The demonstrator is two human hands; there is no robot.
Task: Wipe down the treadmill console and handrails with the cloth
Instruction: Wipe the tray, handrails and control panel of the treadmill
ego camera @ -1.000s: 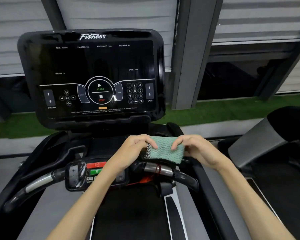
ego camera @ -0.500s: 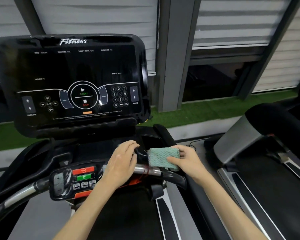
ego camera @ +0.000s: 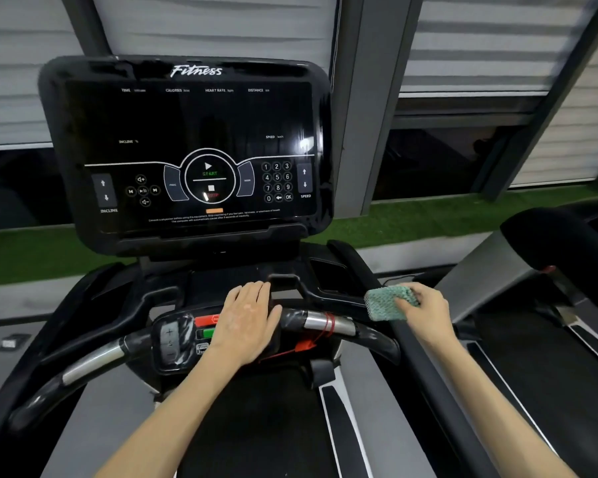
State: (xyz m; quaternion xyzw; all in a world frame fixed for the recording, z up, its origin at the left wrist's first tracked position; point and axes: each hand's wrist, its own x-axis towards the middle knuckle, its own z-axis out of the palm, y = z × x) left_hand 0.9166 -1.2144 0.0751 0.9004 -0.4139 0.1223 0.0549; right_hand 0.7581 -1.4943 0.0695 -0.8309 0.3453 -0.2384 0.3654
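Console [ego camera: 187, 132] behind the handrail [ego camera: 311, 320]; left hand [ego camera: 247, 319] on its middle, cloth [ego camera: 382, 305] in right hand [ego camera: 427, 310] further right.

right hand [ego camera: 425, 307] grips cloth [ego camera: 387, 302]; left hand [ego camera: 247, 319] flat on handrail [ego camera: 328, 322].

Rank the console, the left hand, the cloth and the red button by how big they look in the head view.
Largest to smallest:
console
left hand
cloth, partly under the right hand
red button, partly covered

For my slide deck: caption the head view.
Right hand holds a green cloth against the treadmill's right handrail; left hand rests flat on the handlebar control panel.
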